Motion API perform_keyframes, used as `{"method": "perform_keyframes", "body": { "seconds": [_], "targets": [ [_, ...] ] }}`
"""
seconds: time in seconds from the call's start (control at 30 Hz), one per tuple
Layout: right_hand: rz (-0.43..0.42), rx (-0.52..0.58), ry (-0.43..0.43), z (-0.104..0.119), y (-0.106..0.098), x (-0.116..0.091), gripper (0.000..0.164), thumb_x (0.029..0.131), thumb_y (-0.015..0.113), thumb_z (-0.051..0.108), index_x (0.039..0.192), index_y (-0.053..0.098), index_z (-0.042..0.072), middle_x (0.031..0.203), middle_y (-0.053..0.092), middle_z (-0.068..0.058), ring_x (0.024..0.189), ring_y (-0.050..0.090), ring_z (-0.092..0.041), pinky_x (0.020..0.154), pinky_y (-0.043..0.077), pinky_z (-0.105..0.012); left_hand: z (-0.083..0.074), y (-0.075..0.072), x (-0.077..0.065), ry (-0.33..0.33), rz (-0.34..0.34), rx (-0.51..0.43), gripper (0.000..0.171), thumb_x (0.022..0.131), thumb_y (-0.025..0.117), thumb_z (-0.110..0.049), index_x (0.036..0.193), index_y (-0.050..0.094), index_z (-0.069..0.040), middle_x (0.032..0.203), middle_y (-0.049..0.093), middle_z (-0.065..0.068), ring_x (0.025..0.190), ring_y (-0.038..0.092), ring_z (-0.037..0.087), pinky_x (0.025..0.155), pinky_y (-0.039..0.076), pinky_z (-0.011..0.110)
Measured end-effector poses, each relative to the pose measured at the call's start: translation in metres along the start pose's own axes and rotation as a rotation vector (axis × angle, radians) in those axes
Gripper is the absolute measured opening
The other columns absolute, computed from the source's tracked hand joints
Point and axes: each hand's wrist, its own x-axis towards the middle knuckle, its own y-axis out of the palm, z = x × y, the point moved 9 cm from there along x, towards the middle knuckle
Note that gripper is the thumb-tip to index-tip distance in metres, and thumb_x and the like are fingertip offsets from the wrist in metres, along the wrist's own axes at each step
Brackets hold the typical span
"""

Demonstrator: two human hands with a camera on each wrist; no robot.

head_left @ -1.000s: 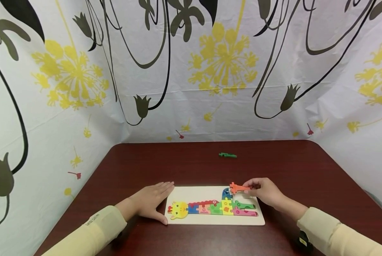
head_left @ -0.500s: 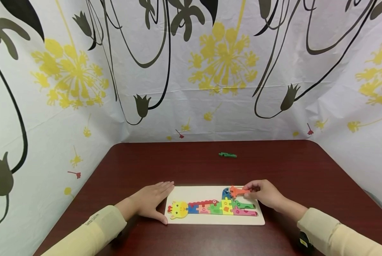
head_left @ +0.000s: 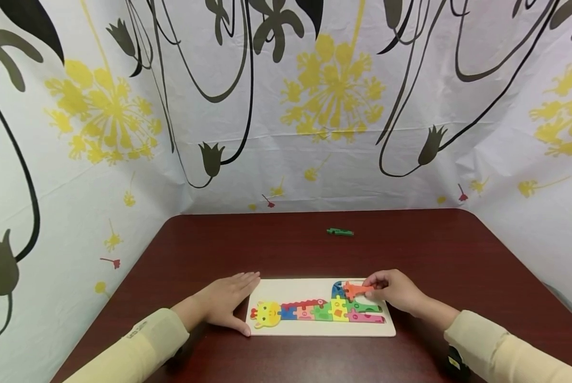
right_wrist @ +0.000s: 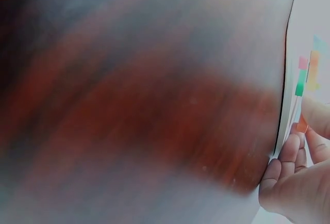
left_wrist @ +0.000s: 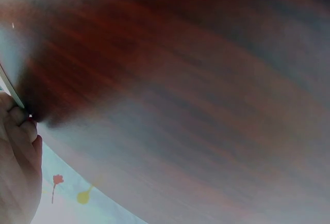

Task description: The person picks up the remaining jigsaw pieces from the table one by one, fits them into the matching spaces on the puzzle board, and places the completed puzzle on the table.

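A white puzzle board (head_left: 290, 290) lies on the table with a giraffe made of coloured pieces, its yellow head (head_left: 268, 314) at the left. Between thumb and fingers, my right hand (head_left: 395, 288) pinches an orange puzzle piece (head_left: 355, 290) over the board's upper right, beside the blue piece (head_left: 337, 290) and above the green leg piece (head_left: 364, 307). In the right wrist view, a bit of the orange piece (right_wrist: 302, 126) shows at the fingertips. My left hand (head_left: 229, 302) rests at the board's left edge with its fingers straight; in the left wrist view it is partly cut off.
A small green puzzle piece (head_left: 340, 232) lies by itself toward the back of the dark red-brown table (head_left: 247, 244). Behind and at both sides hangs a white cloth (head_left: 266, 117) printed with flowers.
My right hand has lowered the orange piece slightly toward the near side, down from the board's top edge to beside the blue piece. The left hand has stayed in place.
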Motion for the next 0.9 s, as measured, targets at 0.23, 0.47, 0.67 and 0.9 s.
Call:
{"method": "perform_keyframes", "body": {
  "seconds": [0.23, 0.47, 0.67, 0.9],
  "targets": [
    [-0.003, -0.022, -0.001, 0.0016, 0.0005, 0.0006, 0.012, 0.081, 0.079, 0.011, 0.092, 0.073, 0.009, 0.079, 0.059, -0.002, 0.076, 0.050, -0.020, 0.062, 0.042, -0.029, 0.0001, 0.0004, 0.0001, 0.002, -0.001, 0.003, 0.118, 0.074, 0.035, -0.090, 0.155, 0.020, -0.005, 0.160, 0.020, 0.009, 0.146, 0.018, 0.021, 0.115, 0.021, 0.037],
    [-0.010, -0.043, 0.006, 0.0022, 0.0006, 0.0009, 0.013, 0.080, 0.080, 0.012, 0.091, 0.074, 0.009, 0.079, 0.058, -0.002, 0.076, 0.050, -0.020, 0.062, 0.041, -0.030, 0.0000, 0.0001, -0.0003, 0.007, -0.008, 0.008, 0.118, 0.074, 0.036, -0.090, 0.155, 0.021, -0.005, 0.160, 0.020, 0.009, 0.145, 0.019, 0.021, 0.115, 0.021, 0.037],
    [-0.017, -0.058, 0.018, 0.0043, 0.0013, -0.0009, 0.012, 0.080, 0.080, 0.012, 0.091, 0.073, 0.009, 0.078, 0.057, -0.002, 0.075, 0.050, -0.019, 0.062, 0.041, -0.030, -0.0003, 0.0000, -0.0009, 0.009, -0.010, 0.004, 0.118, 0.074, 0.036, -0.090, 0.155, 0.021, -0.005, 0.160, 0.020, 0.009, 0.145, 0.019, 0.021, 0.115, 0.021, 0.037],
    [-0.023, -0.062, 0.025, 0.0040, 0.0011, -0.0013, 0.014, 0.079, 0.081, 0.013, 0.090, 0.074, 0.010, 0.078, 0.057, -0.002, 0.075, 0.049, -0.020, 0.062, 0.041, -0.030, -0.0003, -0.0001, -0.0008, 0.006, -0.005, 0.005, 0.118, 0.074, 0.035, -0.090, 0.155, 0.020, -0.006, 0.160, 0.020, 0.009, 0.145, 0.019, 0.021, 0.115, 0.022, 0.037]
  ]
}}
